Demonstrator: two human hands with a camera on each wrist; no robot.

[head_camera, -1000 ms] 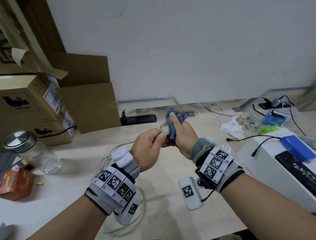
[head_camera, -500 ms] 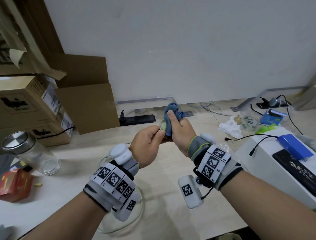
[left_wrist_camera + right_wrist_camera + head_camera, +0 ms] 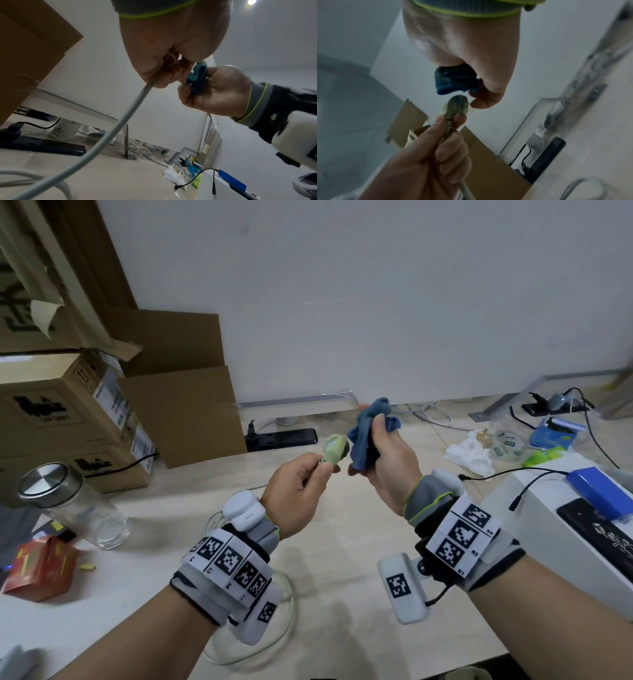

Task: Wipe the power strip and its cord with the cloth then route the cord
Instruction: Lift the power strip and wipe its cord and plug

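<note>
Head view: left hand point(image 3: 297, 491) pinches plug point(image 3: 336, 448) neck; right hand point(image 3: 387, 463) fist grips cloth point(image 3: 368, 422). Box point(image 3: 51, 419) print unreadable.

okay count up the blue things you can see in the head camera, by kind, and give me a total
Cloth, in the right hand: 1
Flat block on the white box: 1
Small box at the back right: 1
Total: 3

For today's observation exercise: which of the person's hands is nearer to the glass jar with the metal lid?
Left. The left hand, gripping the cord's plug, is raised on the glass jar's side; the right hand, gripping the cloth, lies beyond it.
</note>
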